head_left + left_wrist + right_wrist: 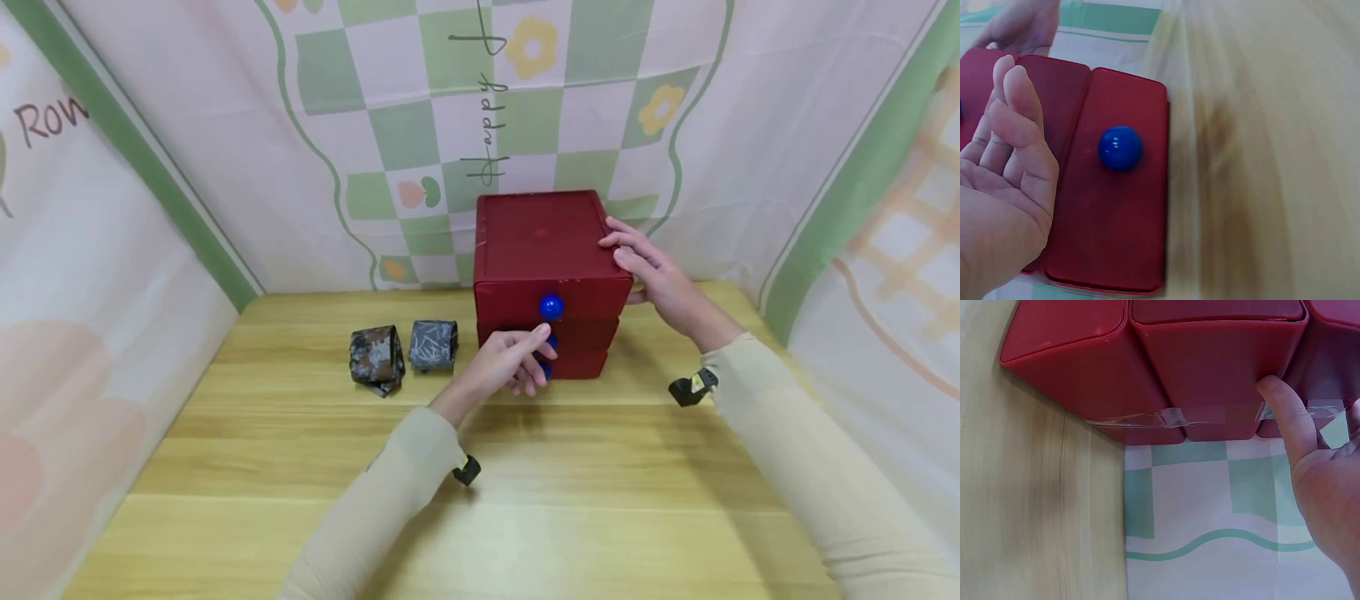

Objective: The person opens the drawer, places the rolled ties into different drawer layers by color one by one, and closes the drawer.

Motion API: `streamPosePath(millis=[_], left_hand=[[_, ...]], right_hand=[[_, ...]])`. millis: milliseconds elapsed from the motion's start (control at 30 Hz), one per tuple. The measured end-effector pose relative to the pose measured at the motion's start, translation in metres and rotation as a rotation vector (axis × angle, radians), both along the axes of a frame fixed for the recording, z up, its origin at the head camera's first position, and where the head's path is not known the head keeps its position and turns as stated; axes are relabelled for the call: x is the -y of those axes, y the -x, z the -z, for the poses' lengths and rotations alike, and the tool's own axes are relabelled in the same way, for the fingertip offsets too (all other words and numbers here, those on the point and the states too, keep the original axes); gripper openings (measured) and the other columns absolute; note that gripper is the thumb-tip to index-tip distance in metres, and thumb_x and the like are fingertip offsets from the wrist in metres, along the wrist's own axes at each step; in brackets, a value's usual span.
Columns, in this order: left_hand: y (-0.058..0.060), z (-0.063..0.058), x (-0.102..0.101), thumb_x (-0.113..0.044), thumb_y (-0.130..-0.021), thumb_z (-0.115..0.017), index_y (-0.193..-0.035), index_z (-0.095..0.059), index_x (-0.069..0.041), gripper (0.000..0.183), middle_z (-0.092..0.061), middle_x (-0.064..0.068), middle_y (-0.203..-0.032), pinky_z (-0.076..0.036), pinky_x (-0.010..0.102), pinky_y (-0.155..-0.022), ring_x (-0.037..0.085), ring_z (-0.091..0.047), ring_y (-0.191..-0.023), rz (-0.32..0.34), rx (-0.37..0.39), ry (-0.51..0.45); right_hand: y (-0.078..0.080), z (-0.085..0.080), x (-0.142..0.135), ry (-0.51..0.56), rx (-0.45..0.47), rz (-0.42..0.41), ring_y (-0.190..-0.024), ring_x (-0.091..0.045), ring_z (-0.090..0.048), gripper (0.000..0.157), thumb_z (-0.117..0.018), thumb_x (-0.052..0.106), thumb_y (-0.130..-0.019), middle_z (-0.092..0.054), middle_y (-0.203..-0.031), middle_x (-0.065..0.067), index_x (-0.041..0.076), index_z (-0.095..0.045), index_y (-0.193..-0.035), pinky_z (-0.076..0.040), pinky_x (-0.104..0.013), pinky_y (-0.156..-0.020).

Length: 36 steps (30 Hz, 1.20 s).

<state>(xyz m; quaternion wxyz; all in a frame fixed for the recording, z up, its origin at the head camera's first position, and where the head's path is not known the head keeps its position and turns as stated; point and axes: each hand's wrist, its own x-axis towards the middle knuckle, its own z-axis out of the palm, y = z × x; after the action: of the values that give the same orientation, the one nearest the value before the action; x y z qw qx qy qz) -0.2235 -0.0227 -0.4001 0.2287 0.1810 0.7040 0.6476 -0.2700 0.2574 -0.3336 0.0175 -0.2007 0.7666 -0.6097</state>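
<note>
The left hand (510, 362), its fingers loosely bent, was at the middle round, glossy blue knob (553, 342), right of centre in the frame; whether it had hold of that knob could not be told. The right hand (663, 287), fingers extended and gripping nothing, touched the right side of the red, boxy three-drawer cabinet (543, 237). A brown-and-grey camouflage roll (373, 354) and a grey patterned roll (432, 344) lay left of centre on the pale wood-grain table (240, 467)

Red three-drawer cabinet (543, 237) with round blue knobs (551, 307): upright, drawers closed, front facing left fingers (1022, 94), side touching right fingers (632, 242).
</note>
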Motion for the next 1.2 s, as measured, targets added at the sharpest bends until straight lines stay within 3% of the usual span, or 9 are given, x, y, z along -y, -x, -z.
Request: streamPosePath(millis=[300, 600, 800, 967, 1200], left_hand=[[-0.001, 0.019, -0.001, -0.072, -0.094, -0.051, -0.104, -0.075, 0.000, 0.077, -0.071, 0.013, -0.073, -0.045, 0.029, -0.048, 0.018, -0.063, -0.056, -0.047, 0.032, 0.020], [-0.002, 0.031, -0.006, -0.078, -0.090, -0.050, -0.107, -0.075, -0.003, 0.081, -0.070, 0.011, -0.073, -0.044, 0.027, -0.047, 0.019, -0.064, -0.057, -0.027, 0.110, 0.029], [0.000, 0.029, -0.015, -0.080, -0.088, -0.050, -0.107, -0.074, -0.003, 0.084, -0.070, 0.010, -0.073, -0.043, 0.026, -0.046, 0.018, -0.063, -0.056, -0.038, 0.140, 0.020], [-0.004, 0.023, -0.026, -0.073, -0.091, -0.052, -0.097, -0.073, -0.008, 0.069, -0.069, 0.010, -0.071, -0.043, 0.025, -0.045, 0.018, -0.061, -0.054, -0.069, 0.187, -0.020], [-0.008, 0.022, -0.031, -0.063, -0.098, -0.051, -0.095, -0.072, -0.007, 0.060, -0.069, 0.009, -0.070, -0.043, 0.025, -0.044, 0.016, -0.059, -0.051, -0.097, 0.170, -0.030]], right_hand=[[0.001, -0.001, 0.000, 0.003, -0.003, 0.000, -0.141, -0.028, -0.033, 0.040, -0.045, 0.038, -0.108, -0.017, -0.166, 0.014, 0.015, -0.053, -0.141, -0.061, -0.036, -0.073], [0.000, 0.000, 0.002, -0.006, -0.001, -0.004, -0.141, -0.029, -0.035, 0.041, -0.045, 0.038, -0.108, -0.017, -0.166, 0.015, 0.016, -0.052, -0.141, -0.061, -0.036, -0.074], [0.000, 0.000, 0.003, 0.003, -0.008, -0.009, -0.140, -0.029, -0.036, 0.040, -0.045, 0.038, -0.108, -0.017, -0.166, 0.013, 0.015, -0.053, -0.141, -0.061, -0.036, -0.074], [0.000, 0.000, 0.002, 0.011, -0.010, -0.003, -0.139, -0.028, -0.037, 0.040, -0.045, 0.038, -0.108, -0.017, -0.166, 0.013, 0.015, -0.053, -0.140, -0.061, -0.036, -0.073], [0.000, 0.001, 0.000, 0.022, -0.004, -0.002, -0.135, -0.026, -0.041, 0.038, -0.045, 0.037, -0.109, -0.018, -0.166, 0.013, 0.015, -0.055, -0.138, -0.061, -0.037, -0.072]])
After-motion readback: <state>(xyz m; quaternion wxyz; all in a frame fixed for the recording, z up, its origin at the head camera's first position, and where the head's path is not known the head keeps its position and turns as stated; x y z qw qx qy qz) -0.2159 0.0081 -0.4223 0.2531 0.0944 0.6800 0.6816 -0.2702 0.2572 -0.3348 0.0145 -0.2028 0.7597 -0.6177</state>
